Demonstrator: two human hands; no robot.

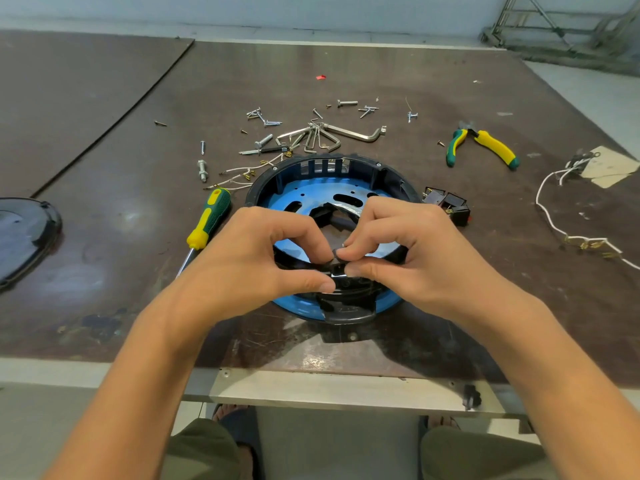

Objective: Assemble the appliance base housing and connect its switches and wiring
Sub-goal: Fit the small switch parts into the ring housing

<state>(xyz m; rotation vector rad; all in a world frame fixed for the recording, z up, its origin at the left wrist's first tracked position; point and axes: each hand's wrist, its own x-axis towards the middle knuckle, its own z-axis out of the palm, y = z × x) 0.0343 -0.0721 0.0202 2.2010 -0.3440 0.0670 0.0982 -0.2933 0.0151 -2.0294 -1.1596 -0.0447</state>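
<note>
Base housing: round, blue inside, black rim, lying open side up at mid-bench. Probably light, rigid plastic; best steadied by the rim. Left hand and right hand both pinch a small black part at its near edge.

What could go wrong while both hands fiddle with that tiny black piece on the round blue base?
The small black part, pinched by the left hand and right hand, might slip and fall through the openings in the blue base. Pressing hard could nudge that base toward the table's front edge, which is close. The loose screws lie scattered, so one could roll away or get mixed up.
</note>
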